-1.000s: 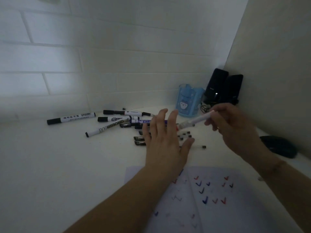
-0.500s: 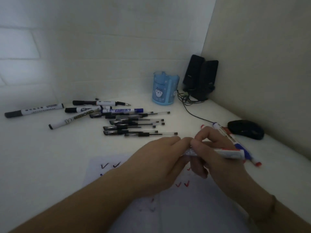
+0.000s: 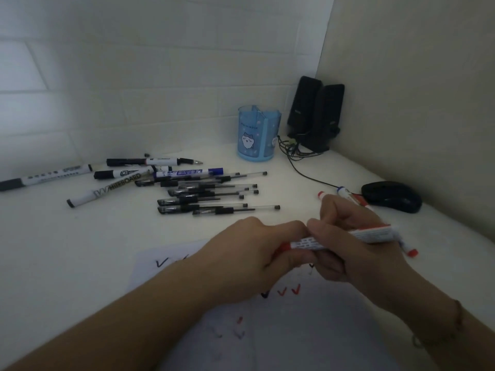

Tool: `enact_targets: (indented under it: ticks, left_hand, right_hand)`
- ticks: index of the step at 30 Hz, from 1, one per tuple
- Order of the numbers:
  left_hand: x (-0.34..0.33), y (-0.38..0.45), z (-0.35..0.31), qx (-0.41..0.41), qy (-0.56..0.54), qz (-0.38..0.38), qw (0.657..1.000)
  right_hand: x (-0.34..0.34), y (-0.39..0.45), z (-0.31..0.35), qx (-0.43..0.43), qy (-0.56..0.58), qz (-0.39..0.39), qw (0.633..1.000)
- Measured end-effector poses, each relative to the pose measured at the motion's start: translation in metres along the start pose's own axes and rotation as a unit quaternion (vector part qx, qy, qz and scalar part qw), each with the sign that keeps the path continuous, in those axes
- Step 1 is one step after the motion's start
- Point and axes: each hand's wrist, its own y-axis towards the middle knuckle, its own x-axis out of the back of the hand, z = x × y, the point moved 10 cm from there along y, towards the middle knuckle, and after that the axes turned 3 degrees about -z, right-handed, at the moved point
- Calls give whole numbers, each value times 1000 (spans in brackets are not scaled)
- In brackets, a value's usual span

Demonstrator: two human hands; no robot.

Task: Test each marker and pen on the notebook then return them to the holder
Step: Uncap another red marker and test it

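Your right hand (image 3: 356,245) is curled around the barrel of a white whiteboard marker with red print and a red cap (image 3: 345,236), just right of frame centre. Your left hand (image 3: 257,253) pinches its red capped end, so both grips grasp the one marker. Its long axis runs nearly level across the frame, cap end to the left, tail rising slightly to the right. It hovers over the open white notebook (image 3: 308,330) at lower centre, whose page carries red, blue and black ticks. Pulling the cap off likely means drawing your left hand leftward along that axis; the page lies directly below the tip.

The blue translucent holder with a cartoon face (image 3: 258,133) stands upright well beyond, at upper centre, nearer your right hand. More markers (image 3: 345,195) lie behind your right hand. A heap of black gel pens (image 3: 211,194) and black-capped whiteboard markers (image 3: 107,187) lies on the white tabletop (image 3: 67,250) at middle left. Black speakers (image 3: 316,113) fill the corner, a black mouse (image 3: 391,196) sits at right.
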Motion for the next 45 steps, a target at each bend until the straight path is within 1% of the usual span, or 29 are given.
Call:
enact_targets:
  ticks: [2,4,5,7,9,11,13,15,16,18,20,22,24,26,28,30,32,34,35,38,42,45]
  left_hand:
    - [1,-3,2,28,-47,0,999]
    - [-3,-8,12,102,-97,20,990]
    - [-5,-11,18,133,-108,32,985]
    - [-5,-17,25,162,-104,55,980]
    - [-7,-20,29,170,-82,86,978]
    - [-13,-23,31,173,-48,135,974]
    - [-20,-26,27,142,17,172,975]
    - [-21,-26,23,106,86,181,974]
    - [-20,-26,24,104,107,182,972]
    - [-20,-27,28,113,124,188,968]
    - [-19,-27,35,127,127,195,964]
    - [-13,-27,47,146,136,189,961]
    - [-4,-27,58,160,154,177,959]
    - [1,-27,62,156,161,165,960]
    - [2,-24,56,135,144,153,968]
    - [3,-21,45,107,107,135,979]
    - [3,-20,39,102,42,111,988]
    - [4,-22,42,129,-28,93,987]
    - [4,-22,44,137,-39,83,986]
    - [7,-17,47,146,-14,59,987]
    - [8,-13,50,161,-12,43,986]
    - [11,-14,55,175,-3,22,984]
  right_hand:
    - [-2,0,3,13,-3,19,1000]
    - [4,0,5,25,-6,25,999]
    - [11,1,7,33,-8,19,999]
    - [30,5,15,55,11,-14,998]
    - [49,8,23,74,38,-59,995]
    - [62,10,23,69,59,-93,991]
    - [67,11,18,54,64,-119,989]
    - [70,10,16,47,52,-148,987]
    - [71,9,15,48,42,-159,985]
    - [69,8,16,57,30,-166,984]
    - [62,8,17,70,22,-146,987]
    - [51,8,17,69,-5,-108,992]
    - [42,8,12,56,-59,-80,994]
    - [38,7,2,30,-131,-88,987]
    - [34,7,-5,10,-207,-101,973]
    - [32,7,-10,-4,-274,-115,955]
    - [34,7,-11,-10,-316,-136,939]
    - [34,6,-11,-17,-342,-145,928]
    - [33,6,-12,-22,-354,-143,924]
    - [30,7,-15,-33,-378,-131,916]
    - [28,8,-17,-33,-391,-112,913]
    - [31,9,-15,-38,-400,-115,909]
